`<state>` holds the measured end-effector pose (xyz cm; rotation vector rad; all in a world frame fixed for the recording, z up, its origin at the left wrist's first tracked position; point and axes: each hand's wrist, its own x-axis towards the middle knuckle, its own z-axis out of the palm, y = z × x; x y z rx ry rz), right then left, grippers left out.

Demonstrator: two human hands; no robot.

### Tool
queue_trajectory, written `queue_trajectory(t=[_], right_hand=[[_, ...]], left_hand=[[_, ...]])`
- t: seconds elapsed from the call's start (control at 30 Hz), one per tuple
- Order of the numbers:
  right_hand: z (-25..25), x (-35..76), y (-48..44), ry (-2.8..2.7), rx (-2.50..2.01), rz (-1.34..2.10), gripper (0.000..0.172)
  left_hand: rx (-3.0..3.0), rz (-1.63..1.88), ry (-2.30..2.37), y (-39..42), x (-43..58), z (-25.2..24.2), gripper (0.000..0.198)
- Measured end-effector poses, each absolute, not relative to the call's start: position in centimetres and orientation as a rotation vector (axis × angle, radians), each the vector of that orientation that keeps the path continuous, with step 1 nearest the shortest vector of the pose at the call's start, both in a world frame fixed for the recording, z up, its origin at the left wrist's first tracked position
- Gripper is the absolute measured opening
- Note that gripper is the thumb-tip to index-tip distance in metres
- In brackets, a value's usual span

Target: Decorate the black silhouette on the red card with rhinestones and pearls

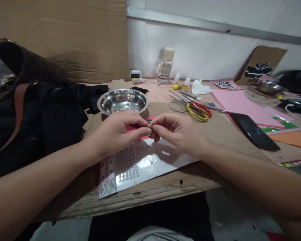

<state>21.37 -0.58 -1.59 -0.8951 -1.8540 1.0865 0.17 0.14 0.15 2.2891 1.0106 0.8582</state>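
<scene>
The left hand (120, 131) and right hand (182, 134) meet at the fingertips; anything pinched there is too small to tell. A red piece (130, 128) shows beneath them, with the pearl sheet (142, 167) nearer the body, a bowl (103, 106) just beyond, scissors (202, 118) and phone (254, 131) rightward.

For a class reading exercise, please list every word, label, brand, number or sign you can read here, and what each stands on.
No text reads clearly.
Pink lettering on the pearl sticker sheet: too blurred.
Display of the small digital device: too small.
Drinking bottle: red markings, no words legible.
Nozzle bottles: any print too small.
</scene>
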Motion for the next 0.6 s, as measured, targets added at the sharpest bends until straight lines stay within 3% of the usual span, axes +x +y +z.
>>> queue_trajectory(t=[0.6], right_hand=[[-1.41,21.20,-1.15,-1.998,-0.921,0.867,0.010]], left_hand=[[2.436,0.916,1.012,-0.67,0.64,0.40,0.019]])
